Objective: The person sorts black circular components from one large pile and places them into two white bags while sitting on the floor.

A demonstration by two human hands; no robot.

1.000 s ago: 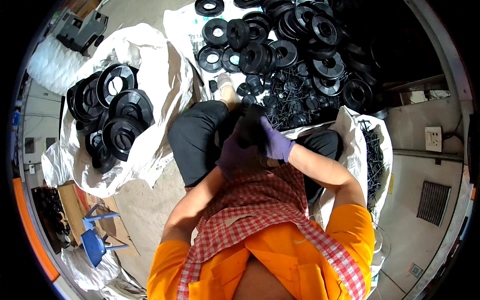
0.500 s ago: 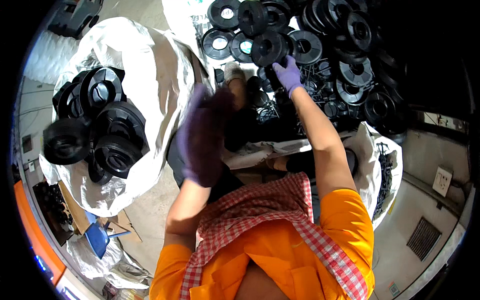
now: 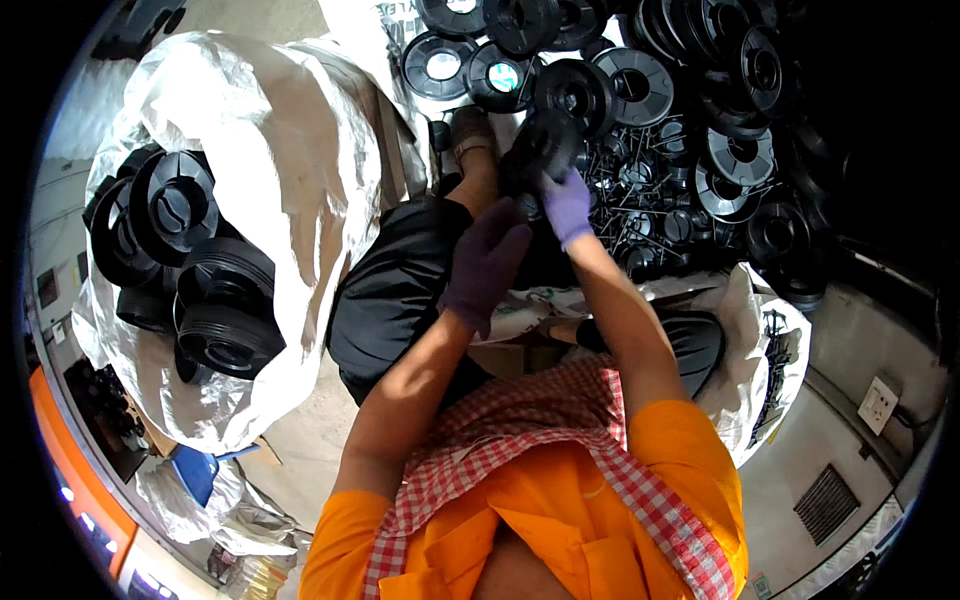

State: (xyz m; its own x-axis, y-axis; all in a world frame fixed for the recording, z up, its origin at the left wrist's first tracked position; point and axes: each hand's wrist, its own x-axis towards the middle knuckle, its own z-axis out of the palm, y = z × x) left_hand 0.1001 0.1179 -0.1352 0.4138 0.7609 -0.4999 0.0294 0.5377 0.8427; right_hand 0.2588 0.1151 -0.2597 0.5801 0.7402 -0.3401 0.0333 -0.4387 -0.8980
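My right hand [image 3: 568, 208], in a purple glove, grips a black flanged plastic disc [image 3: 545, 148] by its near edge and holds it slightly tilted at the front of a pile. The fingertips are partly hidden behind the disc. To its left, my left hand [image 3: 488, 262], also gloved in purple, hovers in shadow above my dark trousers, fingers stretched and holding nothing. Similar black discs [image 3: 640, 86] lie loose just beyond my right hand. Small black parts with thin stems [image 3: 640, 185] lie to the right of that hand.
A large white woven sack [image 3: 300, 120] stands open at the left, with several black flanged discs [image 3: 178, 205] inside. Another white sack [image 3: 745, 330] is at my right, near a wall socket [image 3: 879, 404]. Behind the left sack lies a blue plastic object [image 3: 195, 474].
My left hand has moved right, away from the left sack, where a blurred disc has dropped among the others. My right hand has drawn a disc nearer from the pile.
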